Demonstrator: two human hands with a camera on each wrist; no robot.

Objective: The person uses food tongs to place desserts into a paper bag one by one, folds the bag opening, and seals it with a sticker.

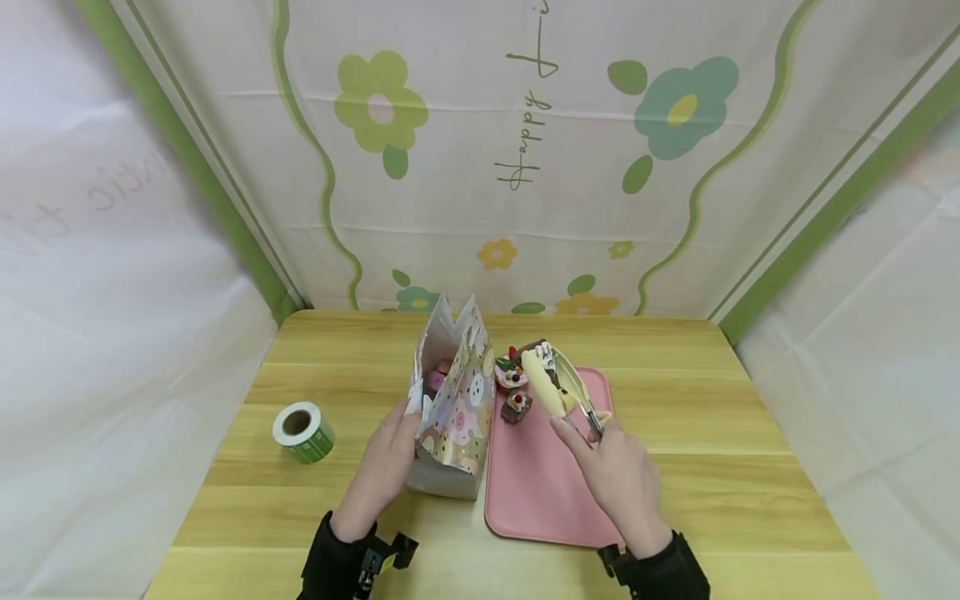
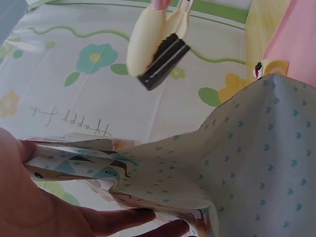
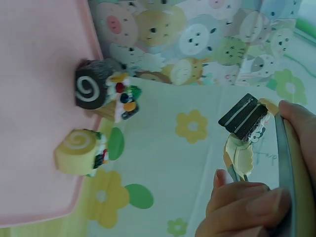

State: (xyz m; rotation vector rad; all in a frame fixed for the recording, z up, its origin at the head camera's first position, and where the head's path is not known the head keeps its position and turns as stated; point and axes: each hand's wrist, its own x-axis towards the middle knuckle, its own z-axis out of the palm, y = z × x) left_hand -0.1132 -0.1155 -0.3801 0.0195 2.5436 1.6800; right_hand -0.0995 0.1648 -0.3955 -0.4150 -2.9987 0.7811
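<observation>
A patterned paper bag point(image 1: 453, 408) stands open on the wooden table, just left of a pink tray point(image 1: 540, 492). My left hand point(image 1: 386, 467) holds the bag's left wall near the rim, and the left wrist view shows my fingers point(image 2: 118, 219) against the bag point(image 2: 247, 163). My right hand point(image 1: 611, 471) grips yellow tongs point(image 1: 577, 392). The tongs pinch a dark layered cake slice point(image 3: 244, 117), lifted above the tray beside the bag's mouth. On the tray's far end lie a dark swirl roll cake point(image 3: 94, 91) and a yellow roll cake point(image 3: 79, 153).
A green-and-white sticker roll point(image 1: 302, 432) lies on the table left of the bag. A flowered cloth backdrop point(image 1: 525, 167) closes the far edge, with white sheets on both sides. Something pink sits inside the bag point(image 1: 437, 379).
</observation>
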